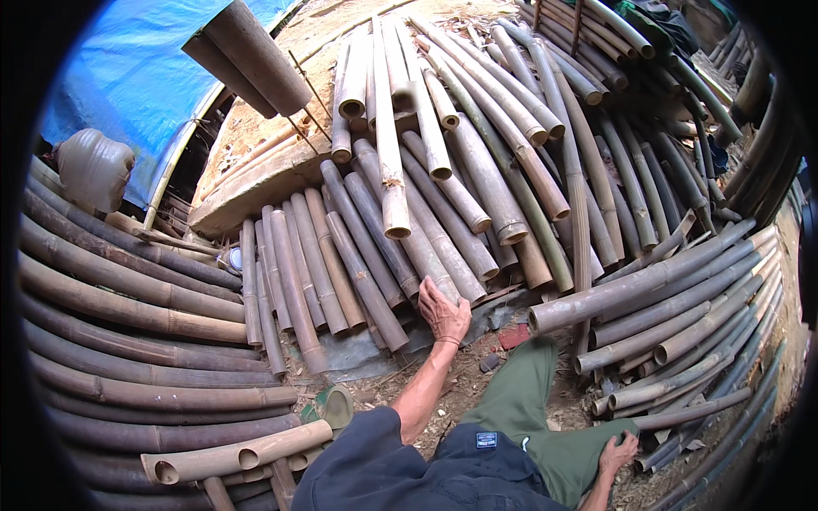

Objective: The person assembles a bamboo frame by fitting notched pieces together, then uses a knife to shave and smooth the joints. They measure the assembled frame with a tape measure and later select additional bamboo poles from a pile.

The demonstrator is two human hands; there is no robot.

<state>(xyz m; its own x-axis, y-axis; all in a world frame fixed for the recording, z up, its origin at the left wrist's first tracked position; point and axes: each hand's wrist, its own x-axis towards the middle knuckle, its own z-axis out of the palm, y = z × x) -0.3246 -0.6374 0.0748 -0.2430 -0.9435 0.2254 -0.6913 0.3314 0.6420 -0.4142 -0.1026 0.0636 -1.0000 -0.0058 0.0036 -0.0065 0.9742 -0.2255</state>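
Note:
In front of me, my left hand [445, 315] reaches out with its fingers around the near end of a grey-brown bamboo pole [423, 252]. The palm and the far side of the fingers are partly hidden from me. That pole lies among other cut bamboo poles [375, 294] in a sloping stack. My right hand [617, 451] rests at the knee of my green trousers [520, 396], at the lower right. Its fingers are apart and hold nothing.
Long bamboo poles [128, 311] pile up on my left, and another pile [673, 281] juts toward me on the right. A lighter pole with cut holes [239, 453] lies at the lower left. A blue tarp [128, 77] and plastic jug [95, 169] are at the far left.

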